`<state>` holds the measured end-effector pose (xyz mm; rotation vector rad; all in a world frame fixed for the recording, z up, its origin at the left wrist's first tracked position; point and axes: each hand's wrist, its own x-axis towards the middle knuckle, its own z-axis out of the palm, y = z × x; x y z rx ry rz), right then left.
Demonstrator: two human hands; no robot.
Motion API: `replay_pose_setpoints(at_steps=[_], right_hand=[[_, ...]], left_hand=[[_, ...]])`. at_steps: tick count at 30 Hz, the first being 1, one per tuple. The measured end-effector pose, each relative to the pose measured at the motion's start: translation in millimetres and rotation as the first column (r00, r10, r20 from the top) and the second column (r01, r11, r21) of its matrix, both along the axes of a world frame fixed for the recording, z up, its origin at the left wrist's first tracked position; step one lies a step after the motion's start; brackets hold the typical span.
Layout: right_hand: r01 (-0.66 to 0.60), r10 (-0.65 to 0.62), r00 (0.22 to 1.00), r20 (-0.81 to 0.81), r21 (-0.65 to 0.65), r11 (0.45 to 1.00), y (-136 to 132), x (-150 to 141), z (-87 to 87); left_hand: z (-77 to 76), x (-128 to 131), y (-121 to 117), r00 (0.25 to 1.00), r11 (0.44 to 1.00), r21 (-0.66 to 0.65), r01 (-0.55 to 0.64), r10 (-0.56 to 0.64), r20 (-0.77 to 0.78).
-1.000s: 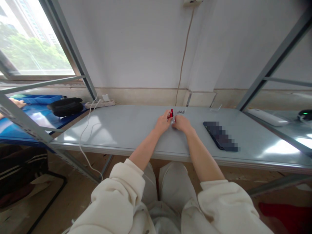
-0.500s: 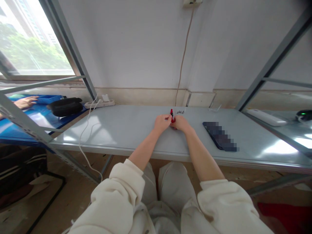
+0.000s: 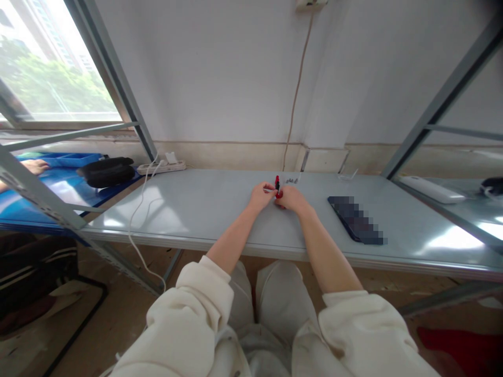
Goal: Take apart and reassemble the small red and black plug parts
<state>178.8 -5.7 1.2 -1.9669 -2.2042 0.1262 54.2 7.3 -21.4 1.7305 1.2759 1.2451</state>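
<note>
Both my hands meet near the back middle of a pale grey table [image 3: 204, 209]. My right hand [image 3: 290, 198] is closed around a small red and black tool [image 3: 277, 184] that stands up from its fingers. My left hand [image 3: 261, 196] is pinched close against it, its fingertips at the tool's lower end; what they hold is too small to make out. Just behind the hands lie several tiny dark screws [image 3: 291, 180] on a small clear sheet.
A dark phone [image 3: 356, 220] lies flat to the right of my hands. At the back left, a white power strip [image 3: 161, 167] trails a cable over the table's edge. A black pouch [image 3: 105, 172] and another person's hand [image 3: 33, 166] rest on the blue bench beside it.
My hands have shifted slightly and the tool now stands more upright between them. The other person's hand at the far left reached out and drew back.
</note>
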Motion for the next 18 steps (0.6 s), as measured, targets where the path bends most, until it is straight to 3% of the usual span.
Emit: replay_pose_setpoints(at_steps=[4, 10, 14, 18], right_hand=[[-0.016, 0.016, 1.0, -0.017, -0.02, 1.0, -1.6, -1.0, 2.6], [-0.063, 0.064, 0.993, -0.104, 0.006, 0.998, -2.7, 1.0, 3.2], [-0.012, 0.011, 0.995, -0.103, -0.002, 1.0, 1.1, 9.2, -0.2], [0.085, -0.087, 0.995, -0.054, -0.038, 0.996, 0.9, 13.8, -0.2]], left_hand=[[-2.1, 1.0, 1.3, 1.0, 0.999, -0.017, -0.028, 0.028, 0.007], [-5.5, 0.4, 3.0, 0.993, 0.998, -0.041, 0.05, -0.054, -0.106], [-1.9, -3.1, 3.8, 0.982, 0.998, 0.043, -0.056, 0.063, -0.175], [14.6, -17.6, 7.7, 0.957, 0.983, 0.075, -0.166, 0.179, -0.23]])
